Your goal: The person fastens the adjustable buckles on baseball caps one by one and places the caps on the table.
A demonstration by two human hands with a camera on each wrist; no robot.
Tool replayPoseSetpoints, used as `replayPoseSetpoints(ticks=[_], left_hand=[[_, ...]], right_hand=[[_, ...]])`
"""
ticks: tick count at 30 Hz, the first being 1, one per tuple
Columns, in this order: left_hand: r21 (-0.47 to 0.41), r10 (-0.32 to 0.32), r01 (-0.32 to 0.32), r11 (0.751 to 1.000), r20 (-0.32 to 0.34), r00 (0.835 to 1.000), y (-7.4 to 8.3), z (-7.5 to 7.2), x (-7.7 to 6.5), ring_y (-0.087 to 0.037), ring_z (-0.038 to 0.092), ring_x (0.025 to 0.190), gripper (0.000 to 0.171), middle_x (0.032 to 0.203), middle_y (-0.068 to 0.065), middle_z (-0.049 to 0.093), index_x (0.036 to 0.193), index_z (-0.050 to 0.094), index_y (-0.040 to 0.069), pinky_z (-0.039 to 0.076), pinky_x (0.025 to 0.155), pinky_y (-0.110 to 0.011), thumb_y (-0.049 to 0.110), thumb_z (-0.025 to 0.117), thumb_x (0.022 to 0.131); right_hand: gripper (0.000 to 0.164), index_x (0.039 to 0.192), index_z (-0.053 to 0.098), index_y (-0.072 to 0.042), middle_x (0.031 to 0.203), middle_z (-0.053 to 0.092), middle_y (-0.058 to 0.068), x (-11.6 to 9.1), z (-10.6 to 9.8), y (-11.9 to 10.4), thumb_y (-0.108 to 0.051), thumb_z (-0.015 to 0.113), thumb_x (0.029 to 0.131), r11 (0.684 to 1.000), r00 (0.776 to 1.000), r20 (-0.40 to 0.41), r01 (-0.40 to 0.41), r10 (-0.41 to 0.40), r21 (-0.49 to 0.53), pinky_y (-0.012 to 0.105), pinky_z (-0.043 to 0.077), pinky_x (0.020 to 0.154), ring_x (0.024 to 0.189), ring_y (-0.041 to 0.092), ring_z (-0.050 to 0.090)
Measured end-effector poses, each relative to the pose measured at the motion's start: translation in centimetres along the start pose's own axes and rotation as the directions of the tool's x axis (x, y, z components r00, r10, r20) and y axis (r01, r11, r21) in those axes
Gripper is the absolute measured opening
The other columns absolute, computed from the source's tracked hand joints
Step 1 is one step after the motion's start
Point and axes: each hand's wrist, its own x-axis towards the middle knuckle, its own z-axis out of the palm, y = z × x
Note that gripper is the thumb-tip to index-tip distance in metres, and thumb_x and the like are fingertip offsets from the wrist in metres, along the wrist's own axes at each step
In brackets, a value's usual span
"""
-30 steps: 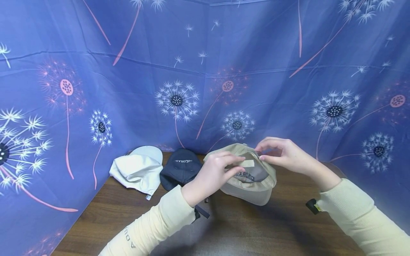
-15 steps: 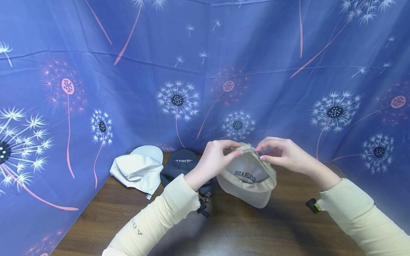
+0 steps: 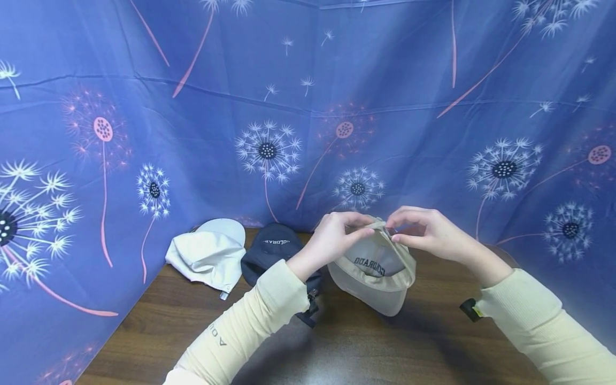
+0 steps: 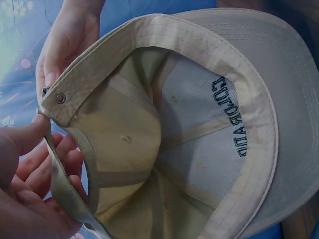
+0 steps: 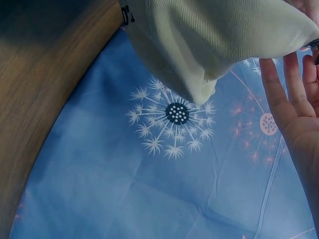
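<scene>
A beige baseball cap point(image 3: 372, 272) is held upside down above the table, its inside facing up and its brim toward the person. Mirrored COLORADO stitching point(image 4: 230, 117) shows on the inner front panel. At the back, my left hand point(image 3: 332, 238) pinches the cap's strap point(image 4: 65, 189) between thumb and fingers. My right hand point(image 3: 430, 230) pinches the opposite back edge, by a small dark buckle point(image 4: 45, 91) near a metal eyelet point(image 4: 61, 98). The strap end lies close to the buckle; whether it is threaded I cannot tell.
To the left on the wooden table point(image 3: 366, 353) lie a white cap point(image 3: 207, 254) and a dark cap point(image 3: 269, 248) with COLORADO lettering, partly behind my left arm. A blue dandelion-print cloth point(image 3: 308, 107) hangs behind and at both sides.
My left hand has moved from over the cap's opening up to its back strap, closer to the right hand. The brim has tipped slightly lower. My right hand has stayed in place.
</scene>
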Motion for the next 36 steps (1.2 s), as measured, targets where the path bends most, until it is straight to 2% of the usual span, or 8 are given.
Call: replayPoseSetpoints(ticks=[7,11,17,27,31,36], left_hand=[[-0.009,-0.012,0.012,1.000,0.010,1.000,0.1,0.2,-0.4,0.005,0.058,0.085,0.030,0.097,0.013,0.066,0.104,0.065,0.025,0.049,0.074,-0.020,0.042,0.058,0.081],[-0.029,-0.012,0.013,0.999,0.009,1.000,0.1,0.2,-0.8,0.006,0.058,0.083,0.027,0.095,0.014,0.066,0.102,0.064,0.026,0.047,0.072,-0.015,0.041,0.059,0.081],[-0.010,0.001,-0.001,1.000,0.016,1.000,0.3,0.2,-1.1,0.006,0.057,0.077,0.026,0.090,0.012,0.066,0.101,0.065,0.022,0.046,0.069,-0.013,0.038,0.061,0.081],[0.024,0.023,-0.023,0.999,0.018,1.000,0.7,0.0,-1.4,0.006,0.056,0.073,0.025,0.089,0.011,0.066,0.100,0.067,0.020,0.047,0.067,-0.017,0.036,0.064,0.080],[0.021,0.018,-0.019,1.000,0.008,1.000,0.7,-0.1,-1.4,0.006,0.056,0.073,0.024,0.089,0.011,0.067,0.097,0.068,0.021,0.046,0.066,-0.015,0.036,0.065,0.079],[-0.016,-0.008,0.008,1.000,0.023,1.000,0.8,-0.4,-1.3,0.006,0.057,0.070,0.020,0.085,0.011,0.068,0.093,0.069,0.020,0.046,0.062,-0.013,0.033,0.067,0.078]], right_hand=[[0.031,0.099,0.060,-0.020,0.101,0.059,-0.008,-0.2,0.0,0.2,-0.003,0.068,0.075,1.000,1.000,0.004,-0.027,0.026,0.013,0.026,0.049,0.070,0.092,0.006,0.055],[0.026,0.099,0.061,-0.019,0.101,0.060,-0.007,-0.3,-0.1,-0.2,-0.006,0.067,0.077,0.994,0.995,0.027,-0.099,0.098,0.039,0.025,0.049,0.072,0.092,0.005,0.055],[0.016,0.098,0.062,-0.016,0.098,0.062,-0.003,-0.3,-0.2,-0.9,-0.013,0.062,0.083,0.962,0.970,0.094,-0.235,0.224,0.136,0.023,0.048,0.075,0.091,0.007,0.058],[0.018,0.099,0.061,-0.010,0.097,0.064,0.003,-0.4,0.0,-1.1,-0.019,0.062,0.083,0.896,0.932,0.147,-0.359,0.330,0.262,0.027,0.050,0.076,0.089,0.016,0.062],[0.019,0.099,0.061,-0.011,0.096,0.065,0.003,-0.3,0.0,-1.3,-0.021,0.063,0.083,0.877,0.917,0.152,-0.398,0.370,0.268,0.027,0.050,0.077,0.089,0.016,0.062],[0.019,0.097,0.062,-0.011,0.094,0.065,0.003,-0.1,0.1,-1.6,-0.022,0.063,0.082,0.870,0.908,0.150,-0.418,0.391,0.261,0.026,0.049,0.077,0.088,0.016,0.062]])
